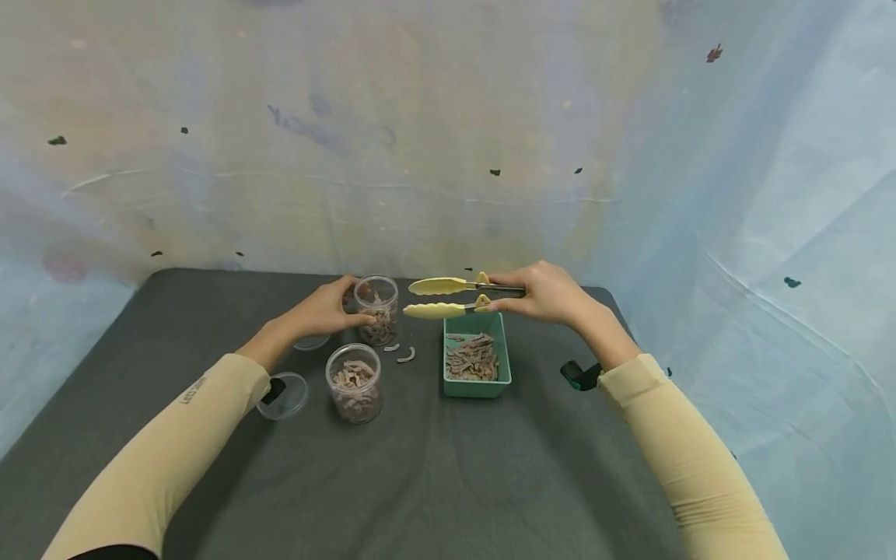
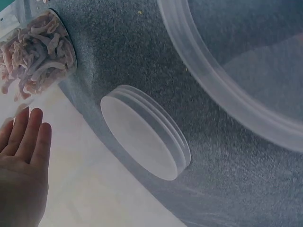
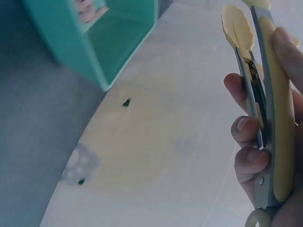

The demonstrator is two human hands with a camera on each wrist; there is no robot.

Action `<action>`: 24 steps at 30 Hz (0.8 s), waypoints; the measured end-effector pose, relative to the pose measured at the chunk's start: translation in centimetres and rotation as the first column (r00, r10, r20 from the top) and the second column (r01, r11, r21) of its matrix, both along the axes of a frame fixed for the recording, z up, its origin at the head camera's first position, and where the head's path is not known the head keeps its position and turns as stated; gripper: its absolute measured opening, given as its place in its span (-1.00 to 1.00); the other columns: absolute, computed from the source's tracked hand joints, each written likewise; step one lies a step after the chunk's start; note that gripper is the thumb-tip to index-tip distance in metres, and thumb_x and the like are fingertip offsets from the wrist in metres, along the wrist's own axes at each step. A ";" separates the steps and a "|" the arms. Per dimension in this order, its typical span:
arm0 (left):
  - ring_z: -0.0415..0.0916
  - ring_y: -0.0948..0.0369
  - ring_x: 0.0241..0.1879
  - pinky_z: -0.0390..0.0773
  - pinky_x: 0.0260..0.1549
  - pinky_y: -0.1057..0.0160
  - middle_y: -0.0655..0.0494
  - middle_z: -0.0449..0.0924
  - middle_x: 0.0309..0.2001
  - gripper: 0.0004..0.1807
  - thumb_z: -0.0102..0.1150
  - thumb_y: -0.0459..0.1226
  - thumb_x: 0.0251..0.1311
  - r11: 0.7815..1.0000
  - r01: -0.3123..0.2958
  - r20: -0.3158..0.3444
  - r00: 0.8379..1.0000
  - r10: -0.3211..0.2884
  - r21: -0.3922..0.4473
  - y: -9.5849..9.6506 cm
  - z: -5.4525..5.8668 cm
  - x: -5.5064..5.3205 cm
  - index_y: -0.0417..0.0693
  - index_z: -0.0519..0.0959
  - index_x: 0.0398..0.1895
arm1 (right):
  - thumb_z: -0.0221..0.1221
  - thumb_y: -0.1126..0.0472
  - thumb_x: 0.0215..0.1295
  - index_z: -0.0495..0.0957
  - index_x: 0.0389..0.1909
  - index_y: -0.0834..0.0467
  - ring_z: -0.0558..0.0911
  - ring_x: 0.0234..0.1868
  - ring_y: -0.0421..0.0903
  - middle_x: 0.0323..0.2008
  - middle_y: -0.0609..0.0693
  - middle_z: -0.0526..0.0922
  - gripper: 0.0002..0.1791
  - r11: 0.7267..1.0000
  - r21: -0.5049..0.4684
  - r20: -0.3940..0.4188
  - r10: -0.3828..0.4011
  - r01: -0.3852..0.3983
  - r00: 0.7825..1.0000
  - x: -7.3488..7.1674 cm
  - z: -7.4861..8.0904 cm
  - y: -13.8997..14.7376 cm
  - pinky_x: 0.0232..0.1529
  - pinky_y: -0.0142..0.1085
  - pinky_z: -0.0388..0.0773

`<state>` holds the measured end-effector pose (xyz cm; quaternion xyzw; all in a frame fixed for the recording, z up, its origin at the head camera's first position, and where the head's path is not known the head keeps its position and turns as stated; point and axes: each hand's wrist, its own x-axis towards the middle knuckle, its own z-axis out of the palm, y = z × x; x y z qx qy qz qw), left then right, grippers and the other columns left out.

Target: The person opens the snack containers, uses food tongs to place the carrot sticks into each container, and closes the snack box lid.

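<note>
At the back of the table my left hand [image 1: 318,311] holds a clear jar [image 1: 378,325] partly filled with pale brownish, curled strips, its thumb in front and its fingers on the far side. In the left wrist view the fingers [image 2: 33,137] reach to the jar's side. My right hand [image 1: 549,292] grips yellow-tipped tongs [image 1: 437,311], which are spread with nothing between their tips. They hover above the back of a green rectangular container [image 1: 478,389] holding similar strips. A second clear jar [image 1: 357,400] with strips stands nearer to me.
One clear round lid [image 1: 297,403] lies left of the nearer jar. Another lid [image 1: 311,343] is partly hidden beneath the left arm. Two loose strips [image 1: 406,355] lie between the jars and the green container. A hanging sheet [image 1: 448,140] rises behind the dark-covered table [image 1: 420,498].
</note>
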<state>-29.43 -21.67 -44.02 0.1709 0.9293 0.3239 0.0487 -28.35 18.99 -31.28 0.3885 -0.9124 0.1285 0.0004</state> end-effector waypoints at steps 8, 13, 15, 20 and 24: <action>0.38 -0.26 0.32 0.48 0.17 -0.28 -0.33 0.37 0.37 -0.06 0.41 0.10 0.29 0.999 0.037 -0.002 0.999 -0.037 -0.015 -0.4 0.3 0.0 -0.23 0.25 0.52 | 0.41 -0.11 0.31 0.59 0.35 0.13 0.40 -0.71 -0.25 -0.06 0.08 0.80 -0.33 0.997 0.078 -0.001 -0.012 0.012 1.000 0.9 -0.3 3.1 -0.51 -0.24 0.39; 0.33 -0.28 0.38 0.46 0.19 -0.31 -0.34 0.30 0.43 0.07 0.38 0.19 0.26 1.000 0.008 0.000 1.000 -0.008 -0.015 -0.6 0.5 0.1 -0.20 0.13 0.61 | 0.41 -0.20 0.27 0.57 0.38 0.12 0.38 -0.69 -0.28 -0.06 0.07 0.79 -0.25 0.986 0.168 0.020 -0.020 0.016 1.000 1.1 -0.9 3.9 -0.54 -0.26 0.32; 0.32 -0.28 0.38 0.45 0.20 -0.32 -0.33 0.30 0.44 0.10 0.37 0.22 0.25 1.000 0.004 -0.007 1.000 -0.004 -0.005 -0.6 0.5 0.2 -0.20 0.10 0.62 | 0.41 -0.23 0.25 0.55 0.40 0.12 0.46 -0.64 -0.27 0.03 0.09 0.77 -0.21 0.979 0.203 0.023 -0.016 0.011 1.000 1.2 -1.3 4.1 -0.52 -0.26 0.36; 0.35 -0.26 0.37 0.44 0.23 -0.29 -0.30 0.34 0.43 0.08 0.38 0.20 0.26 1.000 0.001 -0.026 1.000 -0.001 0.024 -0.7 0.5 0.2 -0.20 0.13 0.62 | 0.40 -0.32 0.21 0.52 0.42 0.14 0.76 -0.21 -0.06 0.23 0.10 0.68 -0.11 0.962 0.271 0.023 -0.016 0.009 1.000 1.6 -2.1 4.0 -0.31 -0.13 0.62; 0.37 -0.25 0.35 0.45 0.22 -0.28 -0.32 0.36 0.41 0.07 0.38 0.20 0.26 0.999 -0.012 -0.022 1.000 0.013 0.029 -0.6 0.6 0.3 -0.20 0.15 0.61 | 0.39 -0.37 0.19 0.48 0.45 0.17 0.75 0.03 0.08 0.30 0.14 0.61 -0.04 0.948 0.317 0.026 -0.030 0.020 0.999 2.0 -2.2 3.7 -0.17 -0.03 0.68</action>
